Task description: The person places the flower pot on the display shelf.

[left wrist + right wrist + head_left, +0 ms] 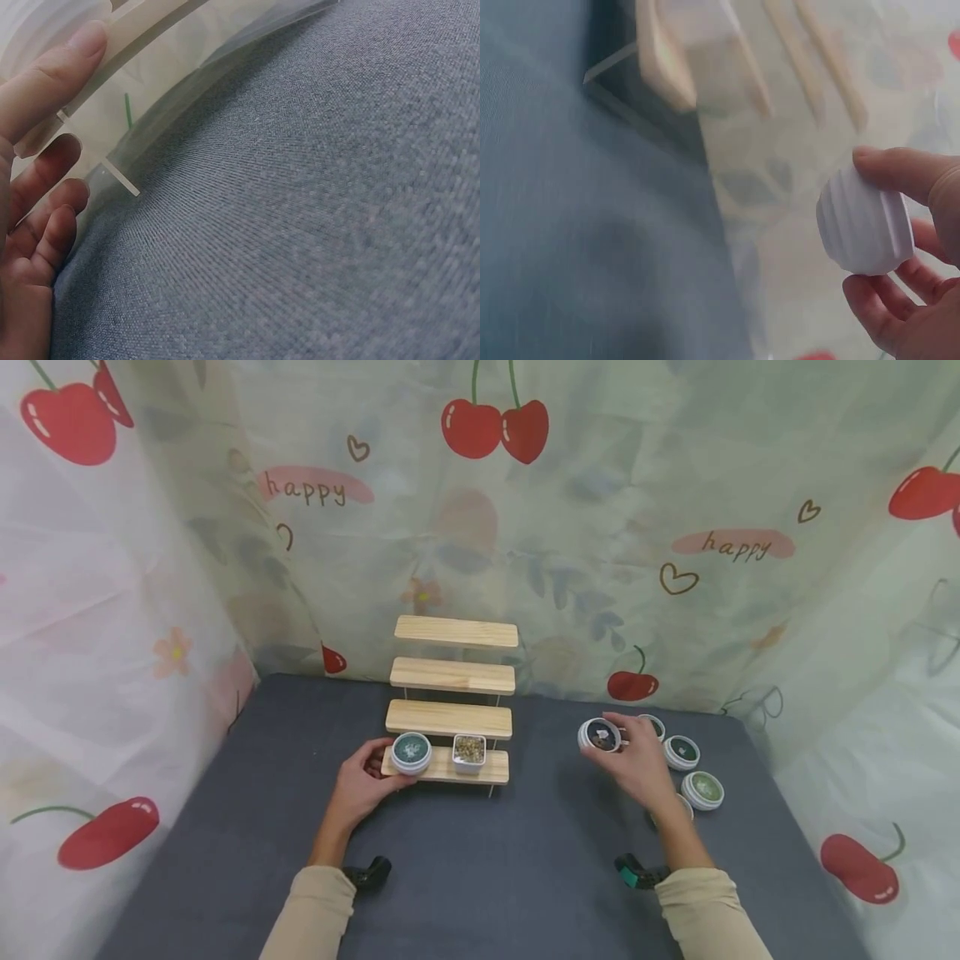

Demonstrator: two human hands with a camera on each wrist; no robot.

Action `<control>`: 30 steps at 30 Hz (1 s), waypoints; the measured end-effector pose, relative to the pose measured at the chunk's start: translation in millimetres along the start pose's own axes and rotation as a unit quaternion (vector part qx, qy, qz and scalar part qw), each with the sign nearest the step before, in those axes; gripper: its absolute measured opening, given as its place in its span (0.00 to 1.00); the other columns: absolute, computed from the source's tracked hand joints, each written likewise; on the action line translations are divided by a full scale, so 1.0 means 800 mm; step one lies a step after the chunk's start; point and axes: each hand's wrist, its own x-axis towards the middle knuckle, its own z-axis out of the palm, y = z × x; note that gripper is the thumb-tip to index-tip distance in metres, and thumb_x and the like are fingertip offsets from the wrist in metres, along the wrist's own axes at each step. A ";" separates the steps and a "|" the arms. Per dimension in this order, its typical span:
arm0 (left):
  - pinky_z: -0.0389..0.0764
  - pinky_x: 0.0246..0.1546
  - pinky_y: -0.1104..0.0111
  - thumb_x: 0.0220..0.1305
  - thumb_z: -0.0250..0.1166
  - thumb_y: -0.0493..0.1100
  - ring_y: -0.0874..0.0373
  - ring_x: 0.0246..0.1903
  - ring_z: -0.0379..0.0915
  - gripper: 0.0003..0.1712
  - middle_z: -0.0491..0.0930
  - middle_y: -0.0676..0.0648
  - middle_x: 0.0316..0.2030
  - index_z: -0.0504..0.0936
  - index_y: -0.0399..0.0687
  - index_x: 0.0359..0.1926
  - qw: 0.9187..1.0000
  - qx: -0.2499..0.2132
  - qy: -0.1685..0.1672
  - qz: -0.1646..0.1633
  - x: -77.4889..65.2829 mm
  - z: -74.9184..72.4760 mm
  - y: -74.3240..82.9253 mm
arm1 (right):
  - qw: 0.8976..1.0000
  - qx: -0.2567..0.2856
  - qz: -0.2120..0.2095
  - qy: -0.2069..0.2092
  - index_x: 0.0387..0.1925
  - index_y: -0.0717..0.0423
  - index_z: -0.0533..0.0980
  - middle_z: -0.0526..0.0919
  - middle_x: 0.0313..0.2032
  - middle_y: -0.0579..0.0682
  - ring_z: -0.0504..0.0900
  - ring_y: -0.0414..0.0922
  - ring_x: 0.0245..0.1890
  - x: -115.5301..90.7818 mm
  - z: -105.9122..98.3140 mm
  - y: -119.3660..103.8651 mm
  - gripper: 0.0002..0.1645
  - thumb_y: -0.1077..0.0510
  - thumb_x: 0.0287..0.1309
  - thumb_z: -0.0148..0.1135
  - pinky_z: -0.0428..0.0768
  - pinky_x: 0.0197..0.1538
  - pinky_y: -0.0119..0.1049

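A small tiered wooden shelf [450, 718] stands towards the back of the table. On the left of its lowest step sits a round white jar with a teal top [412, 752]. My left hand [363, 785] holds this jar at its side, thumb in front; the left wrist view shows the thumb [56, 79] by the step's edge. A square white tub with speckled, yellowish contents [469, 752] stands on the same step. Off to the right, my right hand [637, 760] pinches a ribbed white jar with a dark top [866, 221], held above the table.
Right of and partly behind my right hand are several round white jars, including a dark green one [682, 752] and a light green one [706, 789]. Cherry-printed cloth [570, 527] hangs behind the dark tabletop [517, 877] and at both sides.
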 end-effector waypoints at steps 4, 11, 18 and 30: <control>0.73 0.33 0.74 0.41 0.87 0.46 0.60 0.32 0.72 0.42 0.81 0.43 0.39 0.80 0.50 0.60 1.000 0.001 -0.001 -0.002 0.002 0.000 0.002 | 0.999 0.036 -0.010 -0.001 0.65 0.61 0.74 0.73 0.55 0.61 0.80 0.57 0.54 0.006 0.016 -0.035 0.42 0.54 0.51 0.80 0.80 0.52 0.43; 0.74 0.33 0.73 0.41 0.87 0.46 0.61 0.31 0.73 0.42 0.80 0.45 0.39 0.80 0.50 0.60 1.000 -0.002 -0.002 -0.001 0.003 -0.001 0.002 | 0.994 0.097 -0.057 -0.011 0.64 0.60 0.75 0.74 0.54 0.59 0.81 0.53 0.53 0.016 0.050 -0.081 0.40 0.56 0.49 0.81 0.82 0.52 0.38; 0.73 0.33 0.74 0.42 0.86 0.48 0.60 0.32 0.72 0.42 0.80 0.43 0.40 0.79 0.50 0.61 1.000 0.008 -0.005 -0.010 0.002 -0.001 0.002 | 0.984 0.145 -0.088 -0.044 0.63 0.59 0.75 0.73 0.54 0.58 0.81 0.52 0.54 0.023 0.086 -0.120 0.39 0.57 0.50 0.81 0.83 0.55 0.42; 0.75 0.32 0.73 0.43 0.86 0.48 0.60 0.31 0.73 0.41 0.79 0.46 0.39 0.79 0.51 0.60 1.000 -0.003 -0.010 -0.008 0.001 -0.002 0.002 | 0.976 0.176 -0.103 -0.077 0.65 0.57 0.74 0.75 0.55 0.56 0.80 0.50 0.54 0.044 0.144 -0.167 0.39 0.55 0.52 0.79 0.83 0.57 0.43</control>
